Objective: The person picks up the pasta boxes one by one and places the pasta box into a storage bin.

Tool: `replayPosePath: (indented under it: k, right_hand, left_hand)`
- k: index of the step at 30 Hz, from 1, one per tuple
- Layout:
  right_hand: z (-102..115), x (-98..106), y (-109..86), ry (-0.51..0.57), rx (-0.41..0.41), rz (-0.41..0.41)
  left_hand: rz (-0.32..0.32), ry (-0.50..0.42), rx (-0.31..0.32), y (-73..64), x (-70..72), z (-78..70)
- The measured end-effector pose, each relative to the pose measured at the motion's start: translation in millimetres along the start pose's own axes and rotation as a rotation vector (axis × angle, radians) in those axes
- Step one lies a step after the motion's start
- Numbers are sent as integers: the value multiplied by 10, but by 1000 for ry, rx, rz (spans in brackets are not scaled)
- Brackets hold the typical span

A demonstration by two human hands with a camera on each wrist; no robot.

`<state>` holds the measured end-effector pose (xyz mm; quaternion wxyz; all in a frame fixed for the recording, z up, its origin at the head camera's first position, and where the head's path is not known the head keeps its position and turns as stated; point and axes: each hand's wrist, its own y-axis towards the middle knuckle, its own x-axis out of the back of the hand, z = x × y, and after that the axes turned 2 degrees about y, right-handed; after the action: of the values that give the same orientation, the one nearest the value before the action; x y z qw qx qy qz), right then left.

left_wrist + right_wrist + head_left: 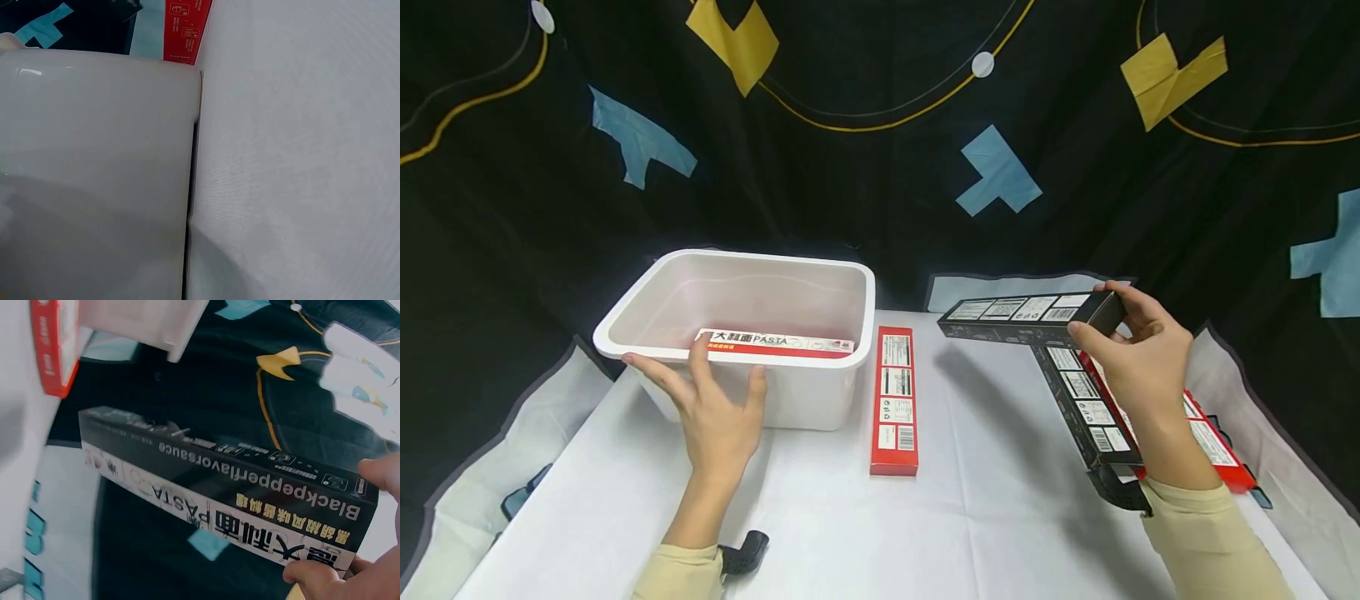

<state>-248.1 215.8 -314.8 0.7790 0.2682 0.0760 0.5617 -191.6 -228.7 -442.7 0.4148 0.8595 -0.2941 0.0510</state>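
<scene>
My right hand (1142,354) grips one end of a black pasta box (1022,312), holding it raised and slightly tilted above the table. In the right wrist view the box's side reads "Blackpepperflavorsauce" and "PASTA". My left hand (722,417) is spread against the near side of a white plastic bin (805,396). Its fingertips touch the rim and its thumb lies on the outer wall. Inside the bin is a red and white pasta box (782,343); the bin floor is hidden. The left wrist view shows the bin's smooth wall (94,125).
A red box (895,400) lies label-up just right of the bin. Under my right hand lie another black box (1086,400) and a red box (1217,442), partly hidden by my forearm. A dark cloth with yellow and blue shapes hangs behind the white table (850,533).
</scene>
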Motion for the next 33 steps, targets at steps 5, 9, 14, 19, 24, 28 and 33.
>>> replayPosePath:
  k: [5, 9, 14, 19, 24, 28, 33]
  right_hand:
    - [220, 9, 156, 39, 32, -2]
    - [359, -16, 261, 219, 32, -4]
    - [454, -139, 368, 487, 73, 16]
    - [508, -338, 414, 666, 145, 64]
    - [569, -526, 433, 701, 148, 117]
    - [620, -675, 461, 739, 138, 167]
    - [659, -869, 503, 767, 127, 242]
  left_hand:
    - [-5, 4, -3, 11, 15, 5]
    - [-7, 8, -11, 24, 20, 15]
    - [-7, 11, -21, 27, 22, 24]
    - [-10, 16, -8, -6, 34, -13]
    - [-11, 21, -1, -19, 26, -22]
    - [-3, 20, -1, -19, 22, -31]
    - [6, 23, 3, -9, 21, -37]
